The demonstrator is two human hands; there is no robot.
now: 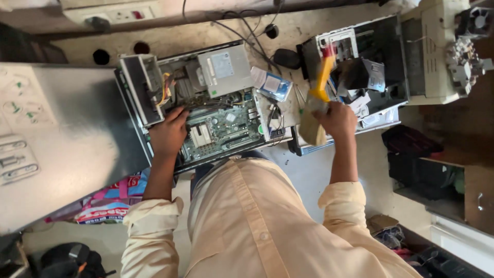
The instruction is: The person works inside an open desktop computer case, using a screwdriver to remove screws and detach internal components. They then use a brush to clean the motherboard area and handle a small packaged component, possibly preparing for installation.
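I see the open computer case lying flat on the bench, just above my shirt front, its side cover already off and the green board bare to view. The grey power supply sits in place at the far side of the case, and the drive cage stands at the left end with coloured wires running from it. So I judge the opening-up done and the inside work under way; the board, supply and cage are all still in the case.

My left hand rests on the case's near left corner, fingers curled down onto the edge beside the board; it steadies the case and I cannot tell whether it pinches anything. My right hand is closed round a brush with a yellow handle and pale bristles, held just right of the case, above the bench and not touching the board.

Right of the brush a second opened case holds loose metal parts. A black mouse and cables lie behind. A large grey panel lies at the left.
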